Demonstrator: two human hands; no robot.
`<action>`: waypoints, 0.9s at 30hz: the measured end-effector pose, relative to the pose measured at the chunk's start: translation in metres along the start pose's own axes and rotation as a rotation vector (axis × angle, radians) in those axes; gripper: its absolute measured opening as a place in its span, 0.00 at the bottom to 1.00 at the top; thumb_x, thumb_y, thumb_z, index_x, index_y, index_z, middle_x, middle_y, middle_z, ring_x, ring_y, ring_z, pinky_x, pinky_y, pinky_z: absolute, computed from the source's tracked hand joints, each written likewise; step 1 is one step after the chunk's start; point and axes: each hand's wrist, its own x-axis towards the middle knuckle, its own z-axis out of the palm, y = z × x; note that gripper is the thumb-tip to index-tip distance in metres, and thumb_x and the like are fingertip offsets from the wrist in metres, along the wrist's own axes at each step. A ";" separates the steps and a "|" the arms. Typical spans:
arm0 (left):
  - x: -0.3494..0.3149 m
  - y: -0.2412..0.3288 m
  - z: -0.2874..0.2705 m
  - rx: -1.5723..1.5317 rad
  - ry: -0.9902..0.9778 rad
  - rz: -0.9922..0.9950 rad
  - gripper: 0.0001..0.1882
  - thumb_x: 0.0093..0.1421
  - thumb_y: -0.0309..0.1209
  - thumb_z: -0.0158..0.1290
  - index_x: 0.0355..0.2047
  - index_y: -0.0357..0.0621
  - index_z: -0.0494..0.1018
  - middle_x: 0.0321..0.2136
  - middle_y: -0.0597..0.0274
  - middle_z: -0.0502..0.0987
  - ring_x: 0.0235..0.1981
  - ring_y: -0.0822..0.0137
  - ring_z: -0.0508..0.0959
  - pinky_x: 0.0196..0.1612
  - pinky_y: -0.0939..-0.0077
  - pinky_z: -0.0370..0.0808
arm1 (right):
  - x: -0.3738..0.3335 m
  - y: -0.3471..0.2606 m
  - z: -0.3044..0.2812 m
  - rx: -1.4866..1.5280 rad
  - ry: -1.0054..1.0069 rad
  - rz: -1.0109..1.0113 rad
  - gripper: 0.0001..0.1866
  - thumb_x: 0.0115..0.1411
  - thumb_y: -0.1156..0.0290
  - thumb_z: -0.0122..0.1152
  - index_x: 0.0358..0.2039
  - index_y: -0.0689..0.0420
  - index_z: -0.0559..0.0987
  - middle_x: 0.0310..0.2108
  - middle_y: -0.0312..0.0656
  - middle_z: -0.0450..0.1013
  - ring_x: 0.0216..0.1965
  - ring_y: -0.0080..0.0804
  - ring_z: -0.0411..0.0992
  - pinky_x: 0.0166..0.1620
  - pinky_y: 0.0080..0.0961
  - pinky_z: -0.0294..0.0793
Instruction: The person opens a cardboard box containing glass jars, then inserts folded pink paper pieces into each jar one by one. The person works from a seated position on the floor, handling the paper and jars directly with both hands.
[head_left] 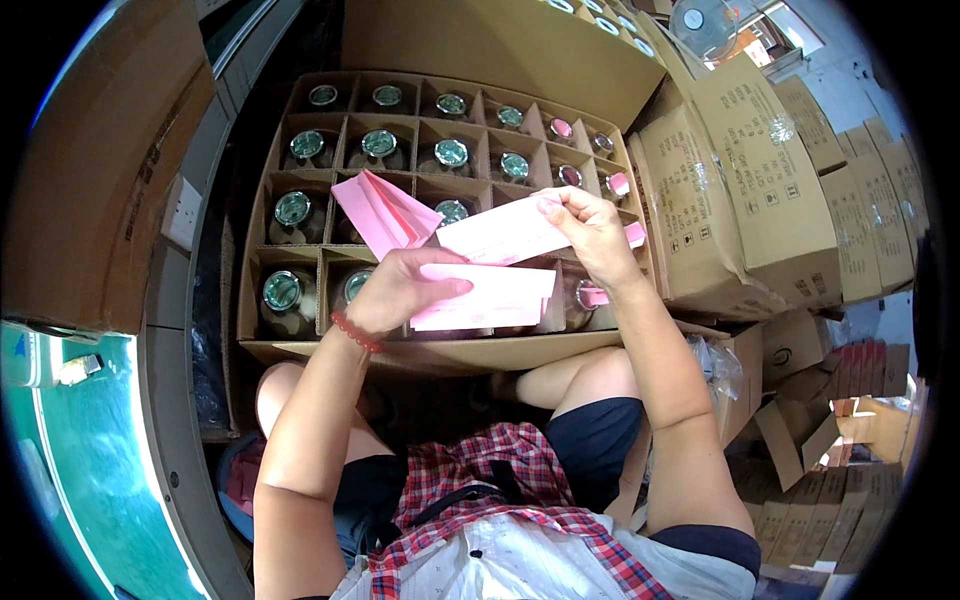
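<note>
Several pink paper slips (485, 300) are pinched in my left hand (405, 290), with a folded pink bundle (385, 212) sticking out past its fingers on the far side. My right hand (590, 235) grips one end of a single pink slip (505, 230) between thumb and fingers; its other end lies close to my left hand. Both hands are over an open carton (420, 354) split by cardboard dividers. Glass vessels with round, greenish mouths (292, 208) stand upright in its cells. Toward the right side, pink paper (618, 185) pokes from some of the mouths.
Behind the carton, a raised cardboard flap (480, 45) partly hides white round tops (606, 25). Stacked cartons (760, 180) crowd the right. A large brown box (95, 170) rises at left, above a green surface (95, 440). My knees are against the carton's near side.
</note>
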 end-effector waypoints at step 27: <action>-0.012 0.012 -0.002 0.063 -0.046 0.031 0.14 0.50 0.25 0.62 0.38 0.35 0.77 0.29 0.64 0.79 0.30 0.79 0.74 0.35 0.84 0.73 | -0.018 -0.007 -0.014 -0.064 0.016 0.152 0.10 0.61 0.66 0.55 0.31 0.60 0.78 0.22 0.29 0.72 0.18 0.10 0.63 0.21 0.08 0.62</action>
